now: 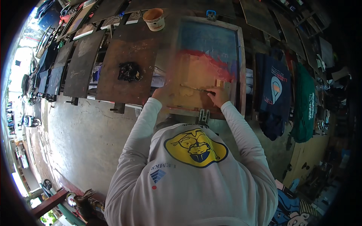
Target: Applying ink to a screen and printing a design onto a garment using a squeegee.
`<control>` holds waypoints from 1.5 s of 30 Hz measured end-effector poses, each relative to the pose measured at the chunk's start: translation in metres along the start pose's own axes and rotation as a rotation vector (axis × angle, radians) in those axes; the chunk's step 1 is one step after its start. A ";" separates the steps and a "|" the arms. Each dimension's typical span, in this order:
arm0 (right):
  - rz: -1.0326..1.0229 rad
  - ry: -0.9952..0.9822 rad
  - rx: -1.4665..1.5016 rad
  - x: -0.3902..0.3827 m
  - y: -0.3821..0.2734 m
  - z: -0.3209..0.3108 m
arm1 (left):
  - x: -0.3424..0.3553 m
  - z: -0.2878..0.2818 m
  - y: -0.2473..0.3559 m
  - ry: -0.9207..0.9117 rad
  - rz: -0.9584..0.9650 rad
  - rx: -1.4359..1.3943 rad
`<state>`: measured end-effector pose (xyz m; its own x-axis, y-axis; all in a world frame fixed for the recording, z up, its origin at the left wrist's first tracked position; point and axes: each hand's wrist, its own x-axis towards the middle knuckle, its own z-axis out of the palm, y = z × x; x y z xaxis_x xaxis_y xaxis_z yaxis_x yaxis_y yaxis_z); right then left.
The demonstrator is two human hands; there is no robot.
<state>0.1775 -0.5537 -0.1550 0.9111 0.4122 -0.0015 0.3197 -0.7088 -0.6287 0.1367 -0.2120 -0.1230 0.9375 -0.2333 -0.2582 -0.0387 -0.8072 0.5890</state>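
Observation:
A wooden-framed screen lies in the middle, its mesh blue at the far end, with red and yellow ink areas nearer me. My right hand is closed on a thin spatula lying low across the yellow area. My left hand is at the blurred left side of the screen, its fingers too indistinct to tell their grip. A metal clamp sits at the screen's near edge.
Dark boards line the left, one bearing a crumpled black item. A white bucket stands at the back. Navy printed and green shirts lie on boards at right. Concrete floor shows below; a red rail is lower left.

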 end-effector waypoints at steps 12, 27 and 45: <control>0.136 0.102 0.607 -0.017 0.001 -0.002 | 0.001 0.015 0.002 0.020 -0.039 0.019; 0.230 -0.106 0.313 -0.026 -0.001 -0.007 | 0.017 0.027 0.017 0.123 -0.090 0.210; 0.405 -0.182 0.515 -0.030 -0.031 -0.013 | 0.005 0.006 -0.019 -0.029 0.088 0.050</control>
<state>0.1437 -0.5513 -0.1250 0.8600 0.2934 -0.4176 -0.2435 -0.4831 -0.8410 0.1397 -0.2009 -0.1401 0.9193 -0.3196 -0.2297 -0.1382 -0.8086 0.5719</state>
